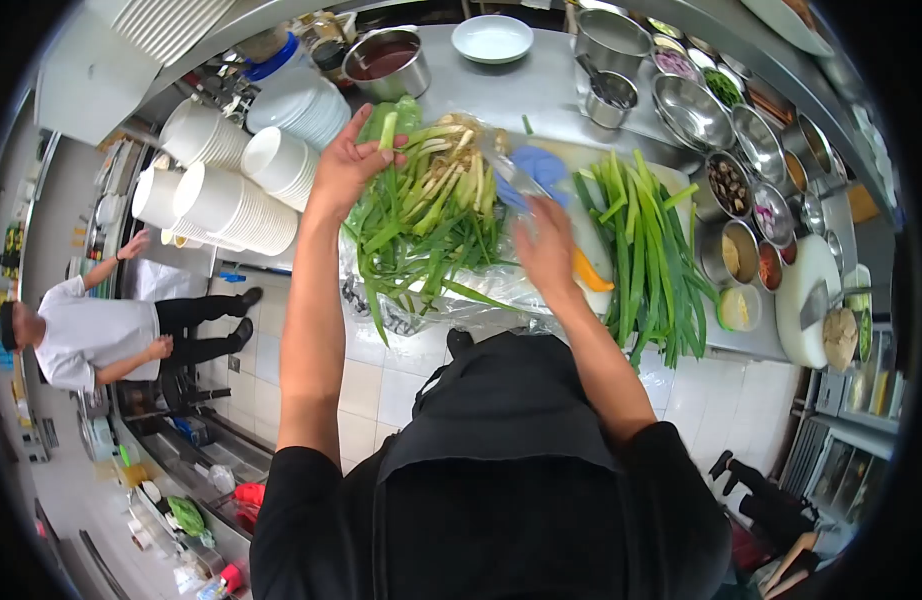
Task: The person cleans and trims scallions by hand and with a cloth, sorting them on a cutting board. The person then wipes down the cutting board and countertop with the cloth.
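My left hand (353,160) is closed on a green onion (389,130), its pale cut end pointing up between the fingers. Beneath it and to its right lies a pile of green onions (451,190) with roots and long leaves on clear plastic. My right hand (546,245), slightly blurred, is closed around a knife, whose blade (511,170) points up and left over a blue cloth (537,168). A yellow-orange object (589,270) lies just right of that hand. Further right, a bunch of green onions (641,240) rests across a white cutting board (671,180).
White bowls (231,205) are stacked at the left. Behind stand a pot of dark liquid (386,65) and a white plate (492,38). Metal bowls (693,108) of ingredients line the right. A person (106,335) stands at the far left; another's legs (751,485) show lower right.
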Available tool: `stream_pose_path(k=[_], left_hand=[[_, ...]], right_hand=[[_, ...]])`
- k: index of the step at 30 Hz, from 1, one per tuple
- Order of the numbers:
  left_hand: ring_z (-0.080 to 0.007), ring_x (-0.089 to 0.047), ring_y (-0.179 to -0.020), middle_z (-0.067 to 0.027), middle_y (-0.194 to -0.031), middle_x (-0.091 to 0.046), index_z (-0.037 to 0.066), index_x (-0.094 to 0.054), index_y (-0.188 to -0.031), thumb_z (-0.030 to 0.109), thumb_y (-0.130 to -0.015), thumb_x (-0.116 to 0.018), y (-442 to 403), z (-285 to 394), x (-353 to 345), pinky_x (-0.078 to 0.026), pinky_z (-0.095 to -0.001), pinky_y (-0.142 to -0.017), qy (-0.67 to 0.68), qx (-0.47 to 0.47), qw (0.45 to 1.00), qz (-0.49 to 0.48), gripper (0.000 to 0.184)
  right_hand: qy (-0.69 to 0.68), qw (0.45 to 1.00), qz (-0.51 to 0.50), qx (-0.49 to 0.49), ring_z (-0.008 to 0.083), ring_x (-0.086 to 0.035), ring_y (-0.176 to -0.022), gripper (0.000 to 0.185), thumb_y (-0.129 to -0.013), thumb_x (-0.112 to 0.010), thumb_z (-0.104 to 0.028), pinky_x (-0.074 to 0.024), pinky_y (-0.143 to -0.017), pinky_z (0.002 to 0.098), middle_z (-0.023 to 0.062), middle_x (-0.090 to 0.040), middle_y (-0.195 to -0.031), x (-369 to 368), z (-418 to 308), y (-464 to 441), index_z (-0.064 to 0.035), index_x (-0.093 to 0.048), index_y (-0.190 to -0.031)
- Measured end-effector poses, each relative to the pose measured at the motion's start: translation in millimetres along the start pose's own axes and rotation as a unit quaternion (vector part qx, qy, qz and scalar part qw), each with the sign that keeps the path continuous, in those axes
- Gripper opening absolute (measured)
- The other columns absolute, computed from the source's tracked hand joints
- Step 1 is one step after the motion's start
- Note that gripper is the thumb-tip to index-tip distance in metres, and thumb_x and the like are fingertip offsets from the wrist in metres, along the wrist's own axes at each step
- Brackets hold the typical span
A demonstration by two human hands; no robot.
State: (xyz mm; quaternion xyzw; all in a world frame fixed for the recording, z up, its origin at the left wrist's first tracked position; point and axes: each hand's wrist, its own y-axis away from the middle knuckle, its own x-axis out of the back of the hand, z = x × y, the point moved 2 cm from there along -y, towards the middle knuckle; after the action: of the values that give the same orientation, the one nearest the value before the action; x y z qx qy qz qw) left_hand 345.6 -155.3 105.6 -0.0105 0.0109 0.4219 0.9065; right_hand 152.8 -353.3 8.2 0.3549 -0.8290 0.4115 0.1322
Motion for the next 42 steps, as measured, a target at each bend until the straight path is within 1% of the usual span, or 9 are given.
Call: stream_pose_path(k=[4,8,13,15,18,26,32,37,42], left_hand=[[-0.0163,-0.062,-0.086,-0.0155,-0.102,-0.064,0.001,-0.002,-0.142,-0.012,-0.078,-0.051,-5.0,-20.1,-37.6,-0.048,-0.0245,-0.078,-0.063,-0.028,0.998,-0.016,0.081],[-0.0146,-0.061,-0.085,-0.0143,-0.097,-0.065,0.001,0.001,-0.142,-0.015,-0.074,-0.054,5.5,-16.2,-29.7,-0.048,-0.023,-0.075,-0.121,-0.008,0.992,-0.018,0.089],[-0.0158,-0.062,-0.083,-0.0143,-0.101,-0.064,0.0,-0.008,-0.142,-0.013,-0.075,-0.055,26.7,-10.7,-18.6,-0.049,-0.0245,-0.076,-0.142,0.068,0.987,-0.027,0.083],[-0.0161,-0.062,-0.084,-0.0137,-0.1,-0.064,-0.005,-0.024,-0.137,-0.01,-0.076,-0.058,16.0,-13.7,-1.7,-0.05,-0.0264,-0.075,0.021,0.035,0.998,0.051,0.07],[-0.0184,-0.062,-0.082,-0.0145,-0.1,-0.063,-0.007,-0.046,-0.119,-0.006,-0.079,-0.056,1.3,8.9,14.0,-0.051,-0.0282,-0.075,0.09,0.004,0.992,0.091,0.041],[-0.0261,-0.062,-0.083,-0.0183,-0.101,-0.061,-0.008,-0.049,-0.106,-0.004,-0.081,-0.056,-4.0,89.7,46.8,-0.055,-0.0385,-0.076,0.106,-0.194,0.941,0.256,0.026],[-0.0308,-0.061,-0.087,-0.0211,-0.104,-0.058,-0.01,-0.045,-0.108,-0.005,-0.082,-0.054,12.7,82.7,79.4,-0.055,-0.0449,-0.078,0.157,-0.194,0.916,0.315,0.028],[-0.0323,-0.061,-0.088,-0.0218,-0.106,-0.056,-0.011,-0.044,-0.11,-0.006,-0.083,-0.052,29.6,93.9,91.1,-0.055,-0.046,-0.078,0.162,-0.217,0.893,0.361,0.029],[-0.0305,-0.057,-0.096,-0.0218,-0.114,-0.051,-0.01,-0.037,-0.117,-0.004,-0.087,-0.047,36.9,79.4,109.7,-0.05,-0.0489,-0.087,0.186,-0.205,0.894,0.353,0.032]], right_hand=[[-0.292,0.956,-0.021,-0.001,0.0193,-0.06,-0.083,0.041,-0.078,-0.068,-0.017,-0.0473,-0.072,0.0313,0.0133,-0.063,-0.095,-60.5,-57.4,-76.0,0.0022,-0.055,-0.111],[-0.296,0.948,-0.12,0.005,0.0089,-0.052,-0.056,0.029,-0.079,-0.068,-0.016,-0.0432,-0.052,0.0245,0.0044,-0.062,-0.071,-90.6,-47.9,-100.7,0.0013,-0.057,-0.099],[-0.264,0.953,-0.12,-0.09,0.0117,-0.056,-0.058,0.027,-0.085,-0.06,-0.024,-0.044,-0.053,0.0271,0.0046,-0.061,-0.071,-114.5,-29.3,-106.4,-0.0008,-0.057,-0.098],[-0.289,0.935,-0.125,-0.163,0.0096,-0.056,-0.06,0.025,-0.089,-0.056,-0.023,-0.0438,-0.055,0.0239,0.0028,-0.061,-0.072,-122.1,-33.2,-109.1,-0.0005,-0.057,-0.1],[-0.575,0.736,-0.294,-0.202,0.013,-0.06,-0.075,0.025,-0.093,-0.05,-0.021,-0.0465,-0.068,0.0236,0.0044,-0.061,-0.087,-110.6,-87.8,-93.7,-0.0004,-0.053,-0.107],[-0.463,0.847,-0.257,-0.051,0.0117,-0.06,-0.07,0.029,-0.089,-0.053,-0.023,-0.0468,-0.065,0.0261,0.007,-0.065,-0.079,-125.3,-86.4,-100.1,0.0017,-0.058,-0.103],[-0.373,0.884,-0.278,-0.049,0.0189,-0.062,-0.07,0.028,-0.087,-0.055,-0.025,-0.047,-0.067,0.0311,0.0108,-0.065,-0.079,-122.9,-75.5,-82.9,-0.0015,-0.059,-0.103],[-0.256,0.956,-0.13,0.055,0.0297,-0.06,-0.071,0.02,-0.088,-0.054,-0.021,-0.0447,-0.064,0.0385,0.013,-0.062,-0.074,-111.8,-68.4,-76.4,-0.0023,-0.057,-0.095],[-0.419,0.84,-0.318,-0.135,0.0156,-0.05,-0.053,0.028,-0.092,-0.048,-0.027,-0.0392,-0.05,0.0302,0.003,-0.052,-0.06,-129.3,-37.8,-70.5,-0.0024,-0.053,-0.081]])
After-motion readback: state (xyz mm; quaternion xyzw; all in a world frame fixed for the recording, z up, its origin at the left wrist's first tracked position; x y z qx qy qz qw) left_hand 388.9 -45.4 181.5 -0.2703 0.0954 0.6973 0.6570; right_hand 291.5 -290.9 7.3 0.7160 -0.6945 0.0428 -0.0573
